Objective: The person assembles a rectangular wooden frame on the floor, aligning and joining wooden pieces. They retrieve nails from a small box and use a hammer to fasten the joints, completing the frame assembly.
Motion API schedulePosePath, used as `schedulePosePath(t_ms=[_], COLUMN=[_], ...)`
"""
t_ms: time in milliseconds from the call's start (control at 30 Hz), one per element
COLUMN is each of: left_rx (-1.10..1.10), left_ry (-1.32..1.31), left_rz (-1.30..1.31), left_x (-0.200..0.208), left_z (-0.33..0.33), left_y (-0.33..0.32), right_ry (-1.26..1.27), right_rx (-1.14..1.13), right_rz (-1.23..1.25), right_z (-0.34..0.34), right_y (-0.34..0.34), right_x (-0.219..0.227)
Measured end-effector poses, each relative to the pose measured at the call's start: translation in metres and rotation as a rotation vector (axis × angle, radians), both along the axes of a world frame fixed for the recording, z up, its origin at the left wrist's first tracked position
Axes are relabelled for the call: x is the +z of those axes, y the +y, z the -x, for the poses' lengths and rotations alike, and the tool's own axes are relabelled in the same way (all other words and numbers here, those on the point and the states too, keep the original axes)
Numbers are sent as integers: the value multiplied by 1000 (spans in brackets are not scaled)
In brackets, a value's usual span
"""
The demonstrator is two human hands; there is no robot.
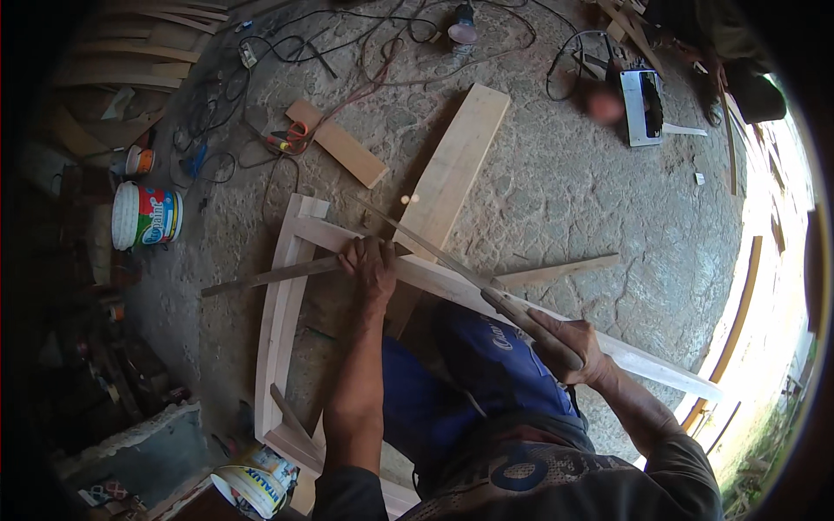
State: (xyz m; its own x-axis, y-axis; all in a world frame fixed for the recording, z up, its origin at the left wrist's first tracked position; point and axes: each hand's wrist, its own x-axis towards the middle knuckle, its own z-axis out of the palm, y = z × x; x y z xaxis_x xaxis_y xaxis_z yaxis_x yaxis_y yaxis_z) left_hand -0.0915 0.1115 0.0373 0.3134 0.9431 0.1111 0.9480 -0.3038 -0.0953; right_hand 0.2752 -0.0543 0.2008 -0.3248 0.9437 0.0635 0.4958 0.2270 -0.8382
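A pale wooden frame [291,252] of curved pieces lies in front of me, with a long pale beam [443,282] running from its far end toward the lower right. My left hand [372,267] is closed over this beam near its joint. A thin dark wooden strip [261,280] passes under that hand, and I cannot tell if the fingers grip it too. My right hand [584,349] is wrapped around the thick wooden handle of a long-bladed hand tool [434,252]. Its narrow, tapering blade slants over the beam toward the far left; its exact kind is unclear.
A wide plank [460,165], a short board [352,154] and a thin offcut [565,269] lie on the rough floor. Beyond are orange-handled pliers [295,135], tangled cables [378,82] and a power saw [641,108]. Paint buckets [143,215] stand left; another person [730,43] is far right.
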Motion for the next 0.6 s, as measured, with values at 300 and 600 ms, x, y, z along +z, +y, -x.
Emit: schedulePosePath(t_ms=[300,600], left_rx=[-105,-289], left_ry=[-336,-211], left_rz=[336,552], left_x=[50,104], left_z=[12,9], left_y=[8,19], right_ry=[-617,-1123], right_rx=[215,340], right_rz=[-513,-355], right_z=[-23,-113], right_y=[120,138], right_x=[-122,-216])
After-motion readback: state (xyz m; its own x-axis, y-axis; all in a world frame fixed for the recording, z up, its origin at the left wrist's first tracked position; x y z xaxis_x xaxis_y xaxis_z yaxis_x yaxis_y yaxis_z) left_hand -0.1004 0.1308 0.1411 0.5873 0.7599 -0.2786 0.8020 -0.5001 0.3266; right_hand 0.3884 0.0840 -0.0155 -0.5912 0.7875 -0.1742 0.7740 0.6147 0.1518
